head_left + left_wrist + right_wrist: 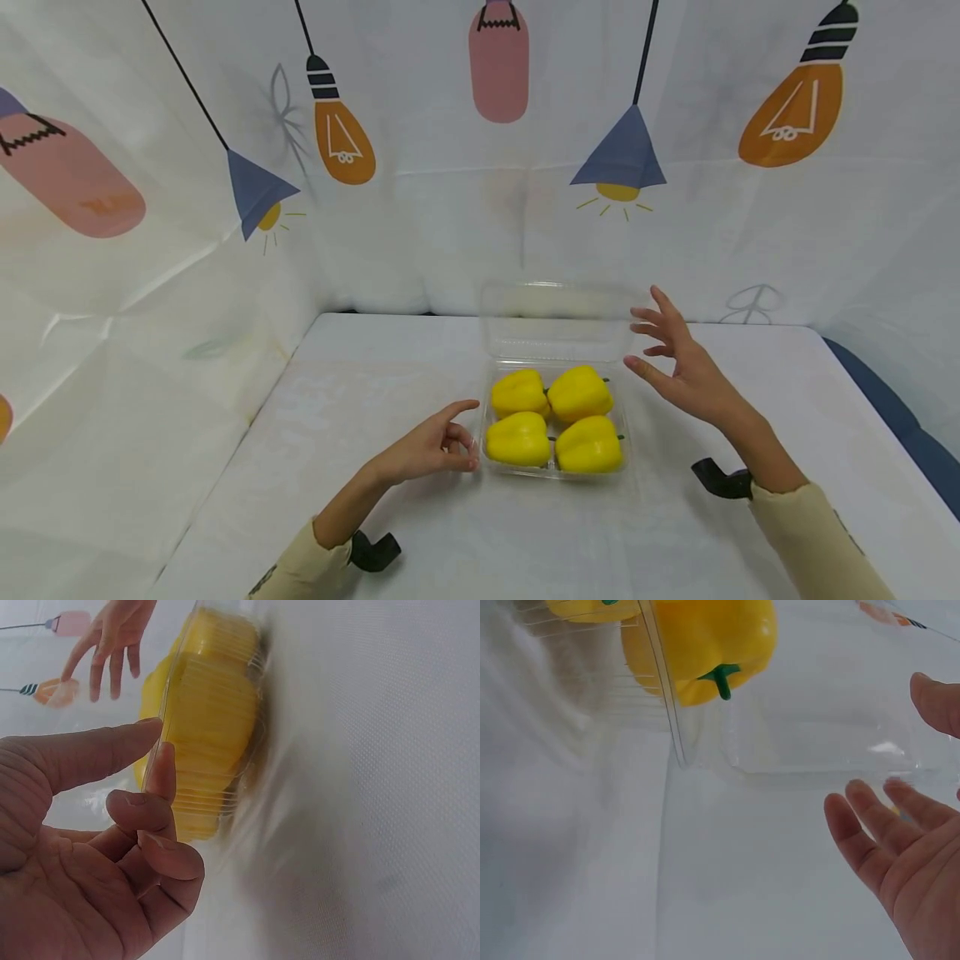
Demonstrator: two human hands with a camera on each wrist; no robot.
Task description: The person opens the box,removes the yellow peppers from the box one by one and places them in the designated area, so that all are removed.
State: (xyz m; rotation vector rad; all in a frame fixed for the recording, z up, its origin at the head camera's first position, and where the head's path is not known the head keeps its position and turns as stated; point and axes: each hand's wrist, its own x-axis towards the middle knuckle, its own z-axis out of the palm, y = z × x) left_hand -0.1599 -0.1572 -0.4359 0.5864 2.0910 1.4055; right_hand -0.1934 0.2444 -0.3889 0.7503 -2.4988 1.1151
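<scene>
A clear plastic container (pixel 552 473) stands on the table with its hinged lid (pixel 558 329) raised at the back. Several yellow bell peppers (pixel 588 444) with green stems sit inside in two rows. My left hand (pixel 431 446) is beside the container's left side, fingers loosely bent. Its fingertips (pixel 154 729) are close to the rim in the left wrist view; whether they touch it I cannot tell. Spread and holding nothing, my right hand (pixel 686 375) hovers at the right of the lid. The right wrist view shows a gap between its fingers (pixel 847 817) and the plastic.
The white table (pixel 375 367) bears the container. Behind and to the left hangs a white cloth (pixel 435 225) printed with lamps and bulbs. A dark blue object (pixel 885 400) is past the table's right edge. Black wrist mounts (pixel 375 552) stick out from both sleeves.
</scene>
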